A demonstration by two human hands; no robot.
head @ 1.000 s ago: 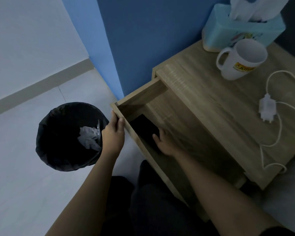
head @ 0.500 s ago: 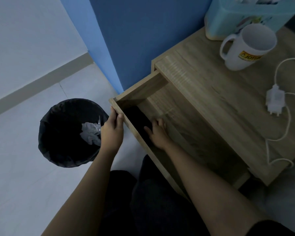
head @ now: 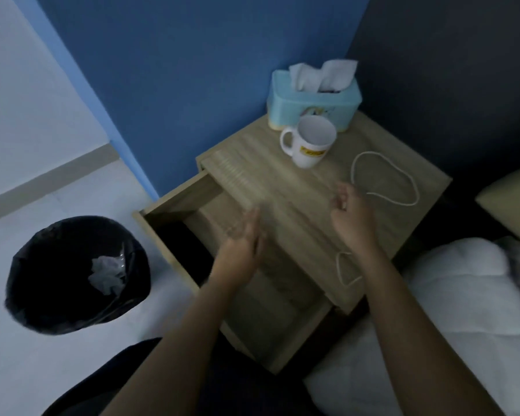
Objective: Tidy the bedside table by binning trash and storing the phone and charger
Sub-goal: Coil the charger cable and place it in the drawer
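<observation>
The bedside table [head: 252, 166] has its drawer [head: 180, 199] pulled out. A dark shape in the drawer's left part looks like the phone [head: 189, 244], hard to tell from shadow. My left hand [head: 243, 238], blurred and with fingers stretched out, hovers over the drawer holding nothing. My right hand [head: 351, 214] is on the tabletop with curled fingers over the spot where the white charger cable [head: 385, 175] ends. The charger's plug is hidden by that hand. The black-lined bin [head: 57, 310] on the floor to the left holds a crumpled tissue [head: 105, 274].
A light blue tissue box [head: 312, 100] and a white mug [head: 309, 142] stand at the back of the tabletop. A bed with white duvet [head: 463, 280] and a pillow [head: 508, 196] lies to the right. Blue wall rises behind the table.
My left hand has let go of the drawer front and lifted over the drawer. My right hand has come out of the drawer and moved up to the charger.
</observation>
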